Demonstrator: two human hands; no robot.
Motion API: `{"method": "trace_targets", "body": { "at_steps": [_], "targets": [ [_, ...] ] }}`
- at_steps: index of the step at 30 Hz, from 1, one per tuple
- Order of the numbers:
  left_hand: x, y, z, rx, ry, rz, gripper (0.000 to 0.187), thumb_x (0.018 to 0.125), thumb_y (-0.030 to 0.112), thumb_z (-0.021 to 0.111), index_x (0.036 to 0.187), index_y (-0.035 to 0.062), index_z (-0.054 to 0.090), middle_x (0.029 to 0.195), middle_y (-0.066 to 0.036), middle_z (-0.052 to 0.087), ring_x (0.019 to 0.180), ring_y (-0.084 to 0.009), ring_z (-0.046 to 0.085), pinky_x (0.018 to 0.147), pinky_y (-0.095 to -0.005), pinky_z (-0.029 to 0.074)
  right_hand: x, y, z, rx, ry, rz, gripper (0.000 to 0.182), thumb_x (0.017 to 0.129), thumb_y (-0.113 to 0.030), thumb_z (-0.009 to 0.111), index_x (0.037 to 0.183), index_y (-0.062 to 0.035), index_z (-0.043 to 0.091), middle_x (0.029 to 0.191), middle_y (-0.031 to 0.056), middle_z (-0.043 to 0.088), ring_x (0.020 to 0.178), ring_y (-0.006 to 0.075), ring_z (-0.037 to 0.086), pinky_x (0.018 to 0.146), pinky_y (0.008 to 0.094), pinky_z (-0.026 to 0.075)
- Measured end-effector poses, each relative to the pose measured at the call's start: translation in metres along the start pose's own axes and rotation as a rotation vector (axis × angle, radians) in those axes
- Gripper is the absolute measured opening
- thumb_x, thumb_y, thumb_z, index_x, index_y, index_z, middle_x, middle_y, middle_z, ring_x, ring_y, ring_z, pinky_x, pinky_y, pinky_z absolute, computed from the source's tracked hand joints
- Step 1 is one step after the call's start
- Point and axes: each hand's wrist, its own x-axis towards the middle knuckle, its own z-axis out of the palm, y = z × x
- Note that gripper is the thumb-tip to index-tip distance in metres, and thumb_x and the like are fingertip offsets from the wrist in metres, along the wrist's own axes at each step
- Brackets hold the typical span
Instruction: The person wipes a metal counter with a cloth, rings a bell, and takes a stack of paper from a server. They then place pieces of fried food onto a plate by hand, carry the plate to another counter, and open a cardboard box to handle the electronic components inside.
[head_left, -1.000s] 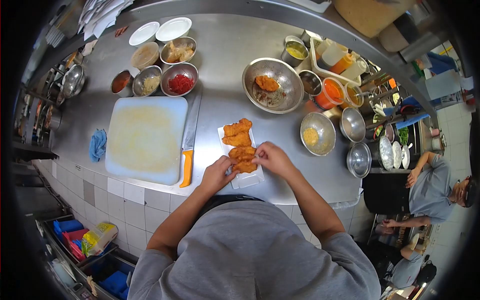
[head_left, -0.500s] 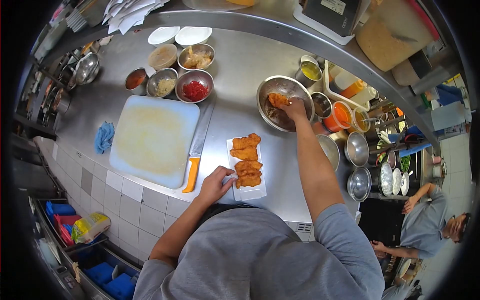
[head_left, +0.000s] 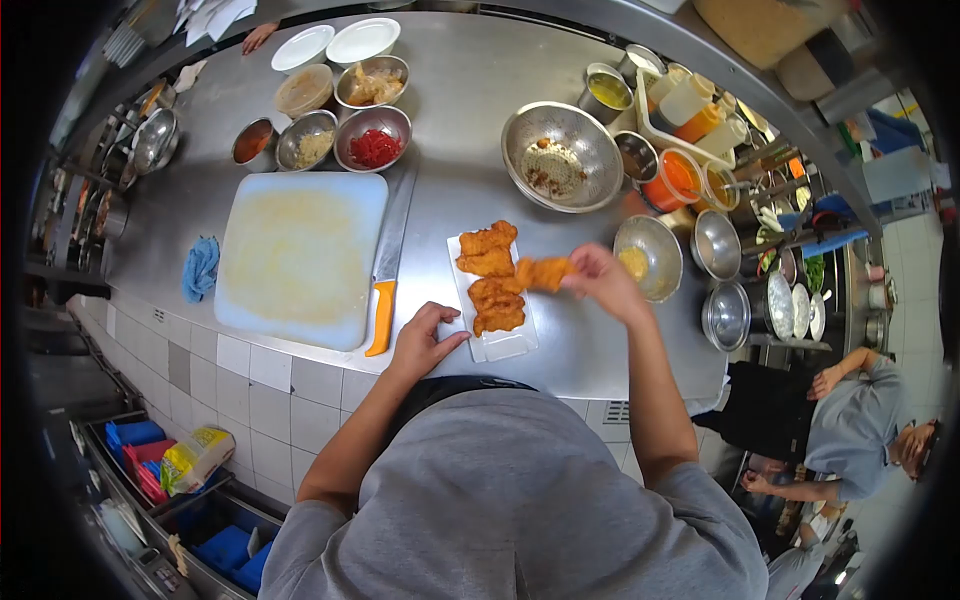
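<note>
A piece of golden fried chicken [head_left: 544, 273] hangs from the fingertips of my right hand [head_left: 603, 280], over the right side of a white rectangular plate [head_left: 508, 345]. More fried chicken [head_left: 498, 305] lies on that plate, in a row along its length. My left hand [head_left: 425, 340] rests at the plate's left edge, thumb and fingers apart, with nothing in it. Beyond the plate is a perforated metal bowl [head_left: 600, 180] with brown crumbs at its bottom. A metal bowl with something yellow [head_left: 634, 264] stands just right of my right hand.
Left of the plate are a white cutting board [head_left: 300, 260], an orange-handled knife [head_left: 382, 310] and a blue cloth [head_left: 201, 268]. Bowls of ingredients, one with red strips [head_left: 376, 148], stand behind. Sauce containers [head_left: 678, 180] line the right. A co-worker [head_left: 855, 430] stands at the right.
My right hand has come out of the perforated bowl and moved toward me to the plate, carrying the chicken piece. My left hand stays by the plate. Another person's hand now shows at the far edge.
</note>
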Motion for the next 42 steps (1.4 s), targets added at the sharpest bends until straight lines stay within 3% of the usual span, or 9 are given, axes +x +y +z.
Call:
{"method": "trace_targets", "body": {
  "at_steps": [3, 18, 23, 28, 31, 34, 38, 41, 42],
  "targets": [
    [-0.009, 0.0, 0.012, -0.013, -0.076, 0.016, 0.042, 0.075, 0.029, 0.084, 0.104, 0.0045, 0.065, 0.093, -0.006, 0.061, 0.068, -0.0175, 0.055, 0.062, -0.029, 0.047, -0.028, 0.04, 0.039, -0.036, -0.19, 0.138, 0.024, 0.081, -0.009, 0.078, 0.098, -0.0058, 0.062, 0.084, 0.0012, 0.063, 0.074, 0.0092, 0.059, 0.065, 0.0253, 0.052],
    [-0.022, 0.001, 0.044, 0.174, -0.027, -0.037, 0.038, 0.079, 0.031, 0.081, 0.099, 0.0043, 0.064, 0.087, -0.009, 0.065, 0.077, -0.0235, 0.066, 0.068, -0.0338, 0.052, -0.036, 0.069, 0.073, -0.331, -0.074, 0.093, 0.034, 0.077, -0.012, 0.082, 0.103, -0.0023, 0.061, 0.08, 0.0015, 0.062, 0.073, 0.0106, 0.057, 0.069, 0.0262, 0.05],
    [-0.029, -0.002, 0.048, 0.131, -0.013, -0.289, 0.049, 0.082, 0.033, 0.079, 0.112, 0.004, 0.053, 0.081, -0.007, 0.064, 0.069, -0.0247, 0.064, 0.063, -0.0355, 0.05, -0.04, 0.08, 0.063, -0.284, -0.012, 0.076, 0.045, 0.08, -0.016, 0.079, 0.117, -0.0028, 0.058, 0.083, 0.0052, 0.063, 0.075, 0.0146, 0.06, 0.071, 0.0284, 0.05],
    [-0.027, -0.017, 0.044, -0.252, -0.127, -0.483, 0.041, 0.093, 0.013, 0.061, 0.128, -0.0001, 0.047, 0.085, -0.008, 0.066, 0.064, -0.0171, 0.064, 0.052, -0.0293, 0.051, -0.044, 0.109, 0.057, -0.307, -0.078, 0.025, 0.042, 0.086, -0.014, 0.072, 0.123, -0.0016, 0.057, 0.085, 0.0062, 0.063, 0.073, 0.0147, 0.061, 0.069, 0.0289, 0.052],
    [-0.011, -0.017, 0.042, -0.456, -0.273, -0.6, 0.047, 0.093, 0.005, 0.054, 0.137, -0.0009, 0.039, 0.087, -0.009, 0.064, 0.064, -0.0158, 0.065, 0.051, -0.0276, 0.054, -0.039, 0.106, 0.077, -0.311, -0.009, 0.203, 0.038, 0.087, -0.014, 0.069, 0.12, 0.0002, 0.057, 0.086, 0.0099, 0.065, 0.066, 0.019, 0.065, 0.065, 0.0328, 0.054],
    [-0.001, -0.021, 0.039, -0.435, -0.365, -0.632, 0.052, 0.093, 0.003, 0.054, 0.139, -0.0018, 0.031, 0.09, -0.01, 0.06, 0.071, -0.0179, 0.066, 0.058, -0.031, 0.059, -0.048, 0.099, 0.097, -0.5, 0.064, 0.253, 0.035, 0.082, -0.017, 0.072, 0.11, -0.0003, 0.057, 0.105, 0.0239, 0.067, 0.101, 0.0403, 0.064, 0.086, 0.0453, 0.051],
    [0.0, -0.026, 0.03, -0.407, -0.508, -0.598, 0.052, 0.09, 0.002, 0.058, 0.136, -0.0011, 0.034, 0.089, -0.008, 0.057, 0.074, -0.0168, 0.064, 0.061, -0.0322, 0.061, -0.087, 0.097, 0.126, -0.451, 0.177, 0.36, 0.037, 0.083, -0.016, 0.07, 0.11, 0.0027, 0.054, 0.105, 0.0252, 0.066, 0.104, 0.0406, 0.063, 0.089, 0.0457, 0.05],
    [-0.007, -0.027, 0.028, -0.383, -0.613, -0.538, 0.05, 0.088, 0.0, 0.059, 0.133, -0.0008, 0.037, 0.089, -0.007, 0.056, 0.075, -0.0154, 0.062, 0.062, -0.0314, 0.061, -0.122, 0.11, 0.154, -0.304, 0.309, 0.394, 0.028, 0.087, -0.011, 0.067, 0.107, 0.0022, 0.052, 0.075, 0.0132, 0.066, 0.06, 0.0221, 0.067, 0.055, 0.0361, 0.053],
    [-0.011, -0.025, 0.028, -0.371, -0.655, -0.528, 0.05, 0.088, 0.0, 0.059, 0.133, -0.0008, 0.037, 0.089, -0.007, 0.056, 0.075, -0.0154, 0.062, 0.062, -0.0314, 0.061, -0.134, 0.112, 0.164, -0.287, 0.345, 0.412, 0.028, 0.087, -0.011, 0.067, 0.107, 0.0022, 0.052, 0.075, 0.0132, 0.066, 0.06, 0.0221, 0.067, 0.055, 0.0361, 0.053]
  ]
}}
